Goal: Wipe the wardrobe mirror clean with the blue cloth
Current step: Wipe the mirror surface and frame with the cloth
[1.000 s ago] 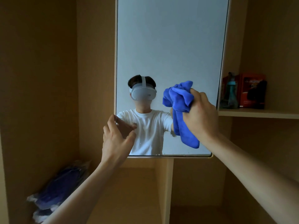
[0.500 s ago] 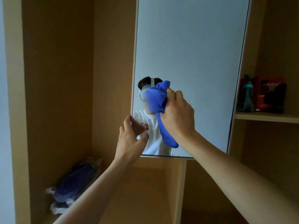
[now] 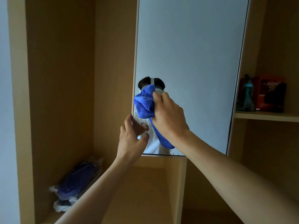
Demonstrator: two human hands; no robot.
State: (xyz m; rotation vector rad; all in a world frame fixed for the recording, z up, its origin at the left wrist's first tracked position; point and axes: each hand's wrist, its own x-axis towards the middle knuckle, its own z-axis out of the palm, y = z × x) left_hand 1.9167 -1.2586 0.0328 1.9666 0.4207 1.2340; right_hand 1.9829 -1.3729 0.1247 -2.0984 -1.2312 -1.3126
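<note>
Bunched blue cloth [image 3: 144, 104], tail toward 5 o'clock, gripped in right hand [image 3: 168, 117] against tall wardrobe mirror [image 3: 191, 54]; left hand [image 3: 131, 139] pinches its 9 o'clock edge.

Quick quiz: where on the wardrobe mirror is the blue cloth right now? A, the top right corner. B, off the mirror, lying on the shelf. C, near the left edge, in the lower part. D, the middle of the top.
C: the right hand holds the bunched blue cloth against the mirror near its left edge, low down.
</note>
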